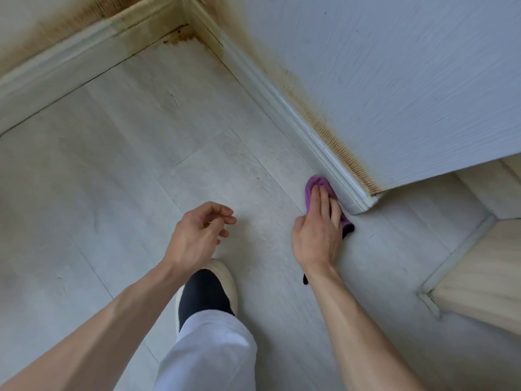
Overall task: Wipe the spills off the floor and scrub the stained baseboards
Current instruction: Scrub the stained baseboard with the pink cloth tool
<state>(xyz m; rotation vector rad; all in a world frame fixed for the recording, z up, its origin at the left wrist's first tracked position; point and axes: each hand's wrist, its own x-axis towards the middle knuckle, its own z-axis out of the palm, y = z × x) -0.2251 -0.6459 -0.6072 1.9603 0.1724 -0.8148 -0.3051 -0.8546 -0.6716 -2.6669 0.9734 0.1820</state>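
My right hand (320, 230) presses a purple cloth (315, 185) against the lower end of the white baseboard (296, 114) on the right wall, with fingers laid flat over it. A dark corner of the cloth sticks out beside the hand. Brown staining (324, 131) runs along the top of that baseboard and up the wall. The far corner holds a brown spill (180, 38) on the pale floor (141, 136), and the left baseboard (70, 66) is stained there too. My left hand (197, 235) hovers over the floor, loosely curled and holding nothing.
My foot in a black and white shoe (208, 292) stands on the floor between my arms, with a white trouser leg above it. The right wall ends at an outer corner (369, 201); beyond it lie beige boards (479, 277).
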